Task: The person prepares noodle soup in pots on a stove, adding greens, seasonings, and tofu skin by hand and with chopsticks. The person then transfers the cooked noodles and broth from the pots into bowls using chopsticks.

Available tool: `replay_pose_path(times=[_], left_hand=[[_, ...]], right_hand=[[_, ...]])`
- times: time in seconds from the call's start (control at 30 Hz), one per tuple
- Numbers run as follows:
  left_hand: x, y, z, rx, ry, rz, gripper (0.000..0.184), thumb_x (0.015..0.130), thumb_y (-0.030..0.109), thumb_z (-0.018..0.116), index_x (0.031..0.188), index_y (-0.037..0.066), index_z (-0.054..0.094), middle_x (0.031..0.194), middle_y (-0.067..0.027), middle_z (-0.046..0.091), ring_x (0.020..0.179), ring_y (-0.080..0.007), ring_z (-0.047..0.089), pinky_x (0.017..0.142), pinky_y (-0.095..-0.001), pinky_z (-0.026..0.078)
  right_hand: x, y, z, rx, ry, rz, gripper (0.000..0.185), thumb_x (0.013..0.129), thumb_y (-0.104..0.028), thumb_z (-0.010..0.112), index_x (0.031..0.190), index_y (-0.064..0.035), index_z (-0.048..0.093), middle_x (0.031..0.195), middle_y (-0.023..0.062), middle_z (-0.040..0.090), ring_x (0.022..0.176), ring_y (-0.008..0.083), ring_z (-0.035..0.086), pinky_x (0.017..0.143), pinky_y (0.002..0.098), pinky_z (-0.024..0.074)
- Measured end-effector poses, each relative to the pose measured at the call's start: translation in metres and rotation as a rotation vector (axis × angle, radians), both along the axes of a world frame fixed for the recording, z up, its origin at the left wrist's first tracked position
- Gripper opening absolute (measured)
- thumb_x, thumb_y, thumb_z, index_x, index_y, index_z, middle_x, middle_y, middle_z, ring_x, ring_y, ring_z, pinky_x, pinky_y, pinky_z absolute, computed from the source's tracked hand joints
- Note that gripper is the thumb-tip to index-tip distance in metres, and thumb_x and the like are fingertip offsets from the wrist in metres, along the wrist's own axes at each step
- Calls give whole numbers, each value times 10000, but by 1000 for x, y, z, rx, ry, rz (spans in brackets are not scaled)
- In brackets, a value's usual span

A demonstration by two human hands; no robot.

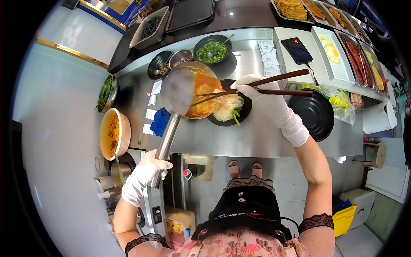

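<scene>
My left hand (150,167), in a white glove, is closed round the metal handle of a saucepan (179,92). The pan is tilted to the right, with orange-red soup (204,88) gathered at its lower side. Below its rim stands a black bowl (246,112) holding pale noodles (229,105) and some green vegetable. Long brown chopsticks (282,77) are gripped in my gloved right hand (251,88), their tips at the soup by the pan's rim. Part of the bowl is hidden by the pan and my right hand.
A bowl of chopped green onion (211,52) stands behind the pan. To the right is a black bowl (312,115), below a phone-like device (296,50) and trays of food (332,55). A white tub (124,133) and blue cloth (160,121) lie left.
</scene>
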State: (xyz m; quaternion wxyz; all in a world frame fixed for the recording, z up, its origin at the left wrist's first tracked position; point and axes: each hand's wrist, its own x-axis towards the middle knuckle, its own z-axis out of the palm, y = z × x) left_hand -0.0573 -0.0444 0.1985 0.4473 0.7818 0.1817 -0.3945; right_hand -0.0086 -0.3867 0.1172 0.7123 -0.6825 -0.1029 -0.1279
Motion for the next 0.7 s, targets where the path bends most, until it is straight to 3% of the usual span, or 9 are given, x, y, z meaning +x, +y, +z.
replay_pose_path(times=[0.27,0.33,0.47,0.53,0.63,0.7], left_hand=[[-1,-1,1,4,-10,7,239,735,-4,689,895,8,512,646,-42,529,484,-134,527,454,-278,458],[-2,0,1,13,-17,6,242,735,-5,689,901,4,512,646,-43,531,484,-135,528,452,-279,460],[-4,1,2,-3,-30,14,260,737,-6,689,926,-9,512,648,-47,536,489,-133,535,452,-278,463],[-5,1,5,1,-35,16,264,737,-6,689,933,-13,512,649,-47,535,490,-131,535,454,-277,463],[-7,-4,11,15,-15,17,276,740,-3,691,948,-21,511,648,-46,536,491,-130,534,456,-276,461],[-9,-6,12,63,-62,-37,195,724,68,674,833,24,518,597,-47,524,473,-134,510,471,-271,444]], right_hand=[[-17,-20,19,-23,-20,11,126,849,-106,681,922,-2,684,803,30,675,722,71,583,640,216,472],[-17,-6,25,67,-27,144,111,840,-95,685,908,-7,682,798,34,669,712,89,588,644,226,476],[-13,11,23,-192,-169,243,117,841,-119,647,851,-3,651,816,85,640,756,199,595,705,300,488],[-15,4,25,-226,-117,277,142,849,-141,625,836,-1,645,832,96,634,775,235,585,730,316,483],[-12,-9,30,-325,-187,112,105,822,-101,655,865,-6,655,800,107,640,755,228,611,682,313,493],[-11,-14,40,-252,-11,79,83,861,-101,638,883,-30,673,830,91,676,770,211,640,686,310,516]])
